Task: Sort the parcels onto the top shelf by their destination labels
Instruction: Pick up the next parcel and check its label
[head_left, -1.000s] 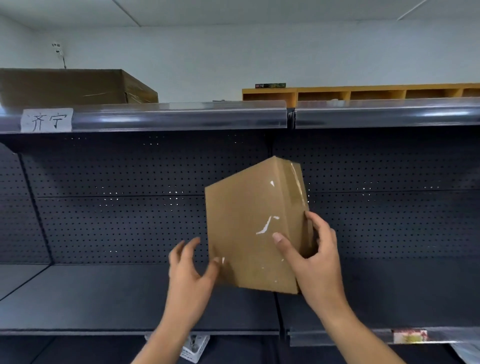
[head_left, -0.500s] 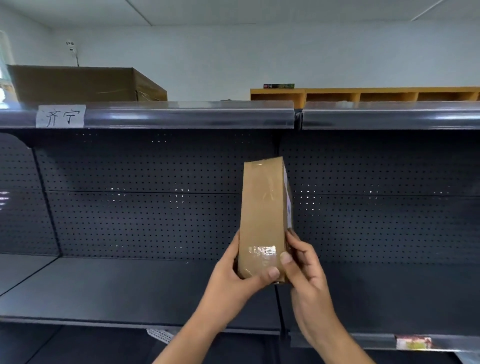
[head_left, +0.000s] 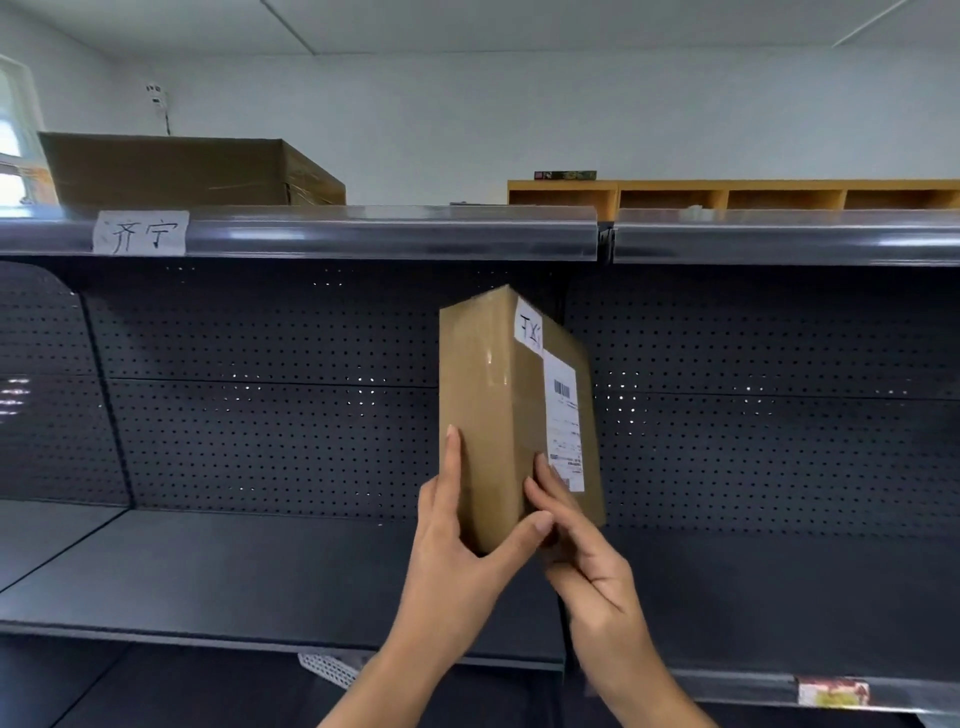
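Label check: parcel (head_left: 488, 415) upright mid-frame, both hands' fingers (head_left: 453, 467) gripping it.
Next up, probably matching it to a top shelf (head_left: 395, 234) tag (head_left: 140, 233).

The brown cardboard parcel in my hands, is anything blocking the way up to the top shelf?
Mostly no. The brown cardboard parcel sits below the grey top shelf's front rail, held by the left hand and right hand. A large cardboard box fills the left end; the stretch above looks clear.
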